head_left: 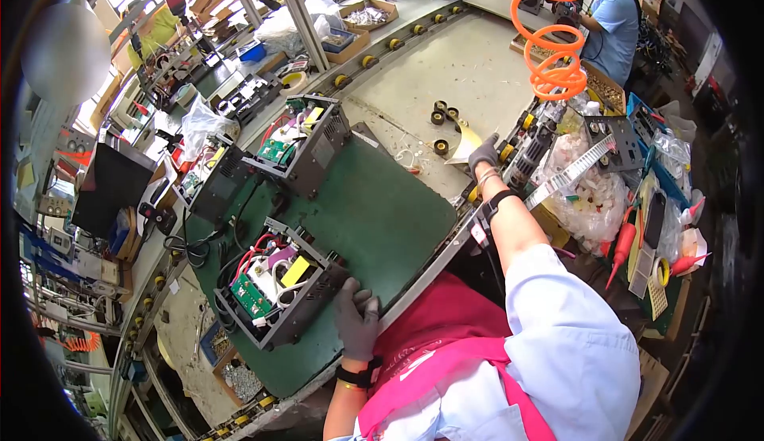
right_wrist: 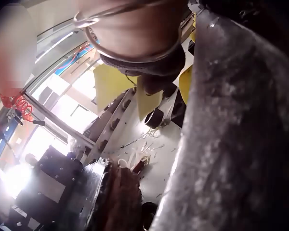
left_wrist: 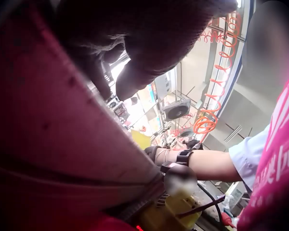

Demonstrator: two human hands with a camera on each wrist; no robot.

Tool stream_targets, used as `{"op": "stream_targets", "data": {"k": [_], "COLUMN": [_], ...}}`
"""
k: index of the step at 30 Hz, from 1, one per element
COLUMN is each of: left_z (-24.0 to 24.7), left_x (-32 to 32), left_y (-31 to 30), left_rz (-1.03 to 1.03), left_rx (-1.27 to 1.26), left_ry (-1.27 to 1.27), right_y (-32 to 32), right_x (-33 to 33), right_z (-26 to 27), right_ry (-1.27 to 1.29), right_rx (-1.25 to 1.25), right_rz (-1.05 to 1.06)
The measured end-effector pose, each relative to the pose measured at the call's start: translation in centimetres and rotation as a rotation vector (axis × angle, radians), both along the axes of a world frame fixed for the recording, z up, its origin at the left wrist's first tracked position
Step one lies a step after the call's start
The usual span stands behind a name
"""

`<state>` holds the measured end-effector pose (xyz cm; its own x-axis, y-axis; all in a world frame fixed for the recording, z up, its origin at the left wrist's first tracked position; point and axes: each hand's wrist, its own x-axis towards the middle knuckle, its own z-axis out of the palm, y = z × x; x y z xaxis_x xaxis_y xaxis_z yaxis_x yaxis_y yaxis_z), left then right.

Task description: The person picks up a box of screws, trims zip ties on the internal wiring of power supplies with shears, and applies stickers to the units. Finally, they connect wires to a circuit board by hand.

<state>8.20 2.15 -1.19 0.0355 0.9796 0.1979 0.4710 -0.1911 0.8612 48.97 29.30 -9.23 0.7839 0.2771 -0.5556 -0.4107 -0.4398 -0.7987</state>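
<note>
Out over the far side of the rail, my right hand (head_left: 484,154), in a grey glove, pinches a thin pale yellow sheet (head_left: 465,145). The right wrist view shows the sheet (right_wrist: 111,86) spread on both sides of the gloved fingers (right_wrist: 156,79). My left hand (head_left: 356,319), also gloved, rests loosely at the near edge of the green board (head_left: 390,210) with nothing in its grasp. Beside its fingertips sits an uncovered metal device (head_left: 278,282) with a green circuit board, a yellow block and red and white wires.
Two similar devices (head_left: 306,140) stand farther back on the board. Several black rolls (head_left: 440,147) lie on the pale surface beyond. A coiled orange hose (head_left: 557,83) hangs above the right side, near plastic bags (head_left: 585,194) and a red bottle (head_left: 623,246). Another person (head_left: 617,23) works at the back.
</note>
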Motion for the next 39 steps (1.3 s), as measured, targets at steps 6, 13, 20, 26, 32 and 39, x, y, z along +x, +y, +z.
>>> {"op": "stream_targets", "data": {"k": [6, 13, 20, 26, 32, 39], "left_z": [-0.1, 1.0, 0.5, 0.4, 0.3, -0.5], "left_x": [0.4, 0.6, 0.4, 0.1, 0.3, 0.1], "left_y": [0.1, 0.1, 0.4, 0.5, 0.5, 0.1], "left_rz": [0.033, 0.024, 0.01, -0.004, -0.021, -0.047], "left_rx": [0.117, 0.133, 0.182, 0.225, 0.254, 0.224], "left_ry": [0.061, 0.124, 0.145, 0.176, 0.167, 0.15], "right_y": [2.2, 1.4, 3.8, 2.5, 0.4, -7.0], "right_x": [-0.2, -3.2, -4.6, -2.3, -2.2, -2.4], "right_z": [-2.6, 5.4, 2.0, 4.0, 3.5, 17.9], "right_ry": [-0.593, -1.147, -1.24, -1.184, -1.087, -1.156], "right_rx": [-0.556, -0.645, -0.492, -0.41, -0.751, -0.189], "right_rz": [0.559, 1.117, 1.461, 1.316, 1.743, 1.426]}}
